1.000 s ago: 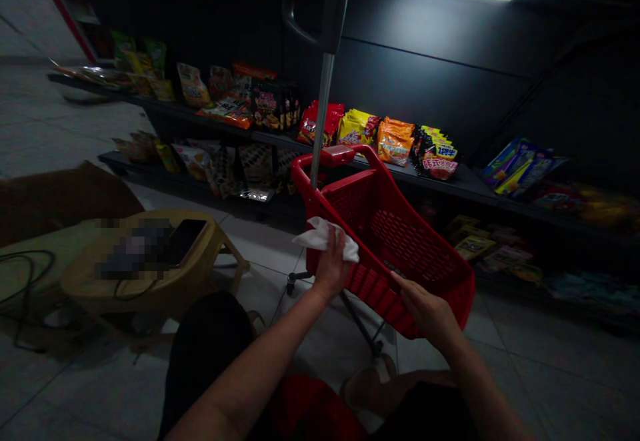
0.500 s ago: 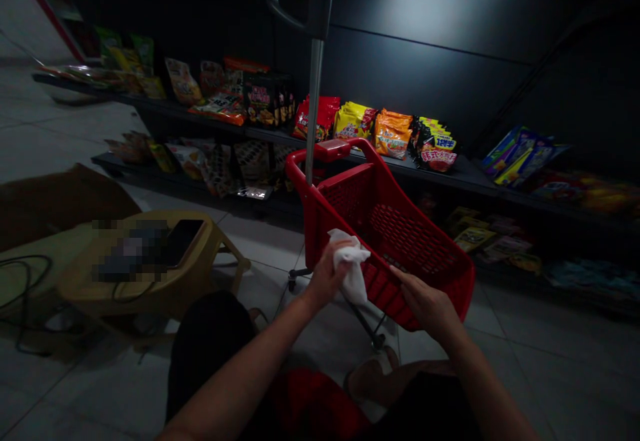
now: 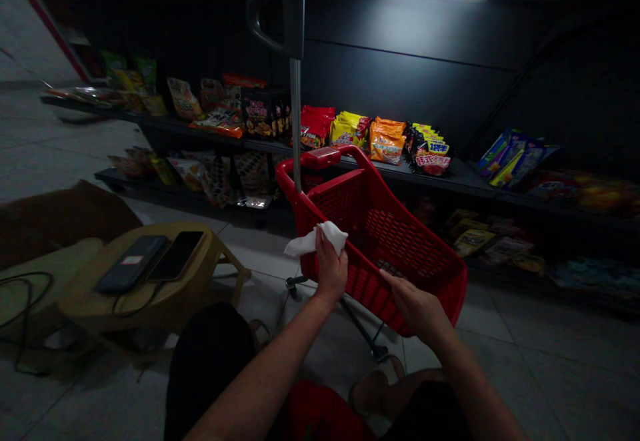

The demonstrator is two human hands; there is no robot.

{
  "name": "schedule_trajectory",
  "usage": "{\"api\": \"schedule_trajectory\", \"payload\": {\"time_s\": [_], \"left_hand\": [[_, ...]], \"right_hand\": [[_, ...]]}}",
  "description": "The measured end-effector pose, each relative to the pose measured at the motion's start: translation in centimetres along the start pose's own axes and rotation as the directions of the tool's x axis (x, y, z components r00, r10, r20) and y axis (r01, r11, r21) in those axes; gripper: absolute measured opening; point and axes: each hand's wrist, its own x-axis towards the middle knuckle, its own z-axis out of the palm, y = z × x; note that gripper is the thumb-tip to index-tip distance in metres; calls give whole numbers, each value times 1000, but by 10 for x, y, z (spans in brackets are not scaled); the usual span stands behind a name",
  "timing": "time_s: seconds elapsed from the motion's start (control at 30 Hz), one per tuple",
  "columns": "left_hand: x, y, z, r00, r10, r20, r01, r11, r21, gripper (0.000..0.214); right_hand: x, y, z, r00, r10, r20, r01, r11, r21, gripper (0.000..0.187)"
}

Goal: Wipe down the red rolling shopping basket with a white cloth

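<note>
A crumpled white cloth (image 3: 332, 233) is gripped in my left hand (image 3: 331, 273), pressed against the near top rim of a red plastic shopping cart (image 3: 425, 228). One end of the cloth trails out to the left of the fingers. Farther right along the same rim lies my right hand (image 3: 420, 304), its fingers stretched out and touching the cart's side; its thumb is hard to make out. The perforated basket tilts down to the right, on a dark wheeled frame. A metal pole (image 3: 296, 121) with a dark looped handle rises at the cart's left end.
Behind the cart, dark shelves (image 3: 465, 181) hold snack packets, including orange bags (image 3: 387, 140). At left, a yellowish stool (image 3: 175, 289) carries a phone (image 3: 177, 256) and a dark flat device (image 3: 133, 264) with a cable. My legs and feet are close below the cart.
My left hand has turned on the rim, and the cloth's loose end has swung from hanging down to pointing left. My right hand stays on the rim. The view has tilted up slightly.
</note>
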Motion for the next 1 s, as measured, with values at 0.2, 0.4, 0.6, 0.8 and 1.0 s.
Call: {"api": "schedule_trajectory", "payload": {"time_s": [0.2,0.4,0.6,0.8,1.0], "left_hand": [[-19,-15,-7,953,181,243,-173,983,-55,56],[32,-35,-18,976,-26,-216,33,999,30,42],[-15,-36,-12,985,150,82,-149,989,-15,32],[13,-73,-53,995,60,-75,-61,998,-1,50],[-38,-107,-14,979,-184,87,192,977,-95,62]], "right_hand": [[-8,20,-5,999,-39,-15,39,999,11,60],[-5,18,-13,1000,-18,-18,19,998,55,56],[-6,16,-10,1000,-12,-24,13,999,29,56],[-10,21,-8,1000,2,21,-3,998,64,56],[-4,11,-7,1000,4,15,-5,998,55,57]]}}
